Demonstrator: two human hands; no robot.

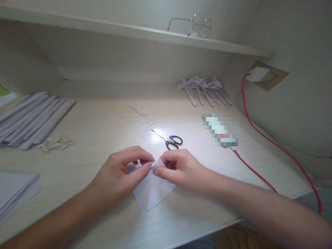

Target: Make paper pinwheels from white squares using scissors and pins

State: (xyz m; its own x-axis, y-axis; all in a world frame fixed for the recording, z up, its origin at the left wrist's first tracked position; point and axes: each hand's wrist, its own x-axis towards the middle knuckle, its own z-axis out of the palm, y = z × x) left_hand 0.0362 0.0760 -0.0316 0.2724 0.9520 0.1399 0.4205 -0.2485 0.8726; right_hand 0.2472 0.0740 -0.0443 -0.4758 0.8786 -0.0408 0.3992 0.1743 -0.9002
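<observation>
A white sheet of paper (153,192), partly folded, is held just over the desk between my two hands. My left hand (126,169) pinches its upper edge between thumb and forefinger. Close beside it, my right hand (178,169) grips a small raised point of the same paper, also with thumb and fingers. Part of the sheet is hidden behind the fingers. Just beyond my hands lies a pair of scissors (167,138) with black handles, blades pointing away to the left. Several thin white paper strips (141,113) are scattered farther back.
Rolled paper tubes (38,119) lie at the left, near a small tangled pale pile (55,143) and stacked paper (15,193). Paper pinwheels on sticks (204,90) rest at the back right. A blurred phone (220,129) with a red cable (255,175) lies right. A shelf (129,31) overhangs the desk.
</observation>
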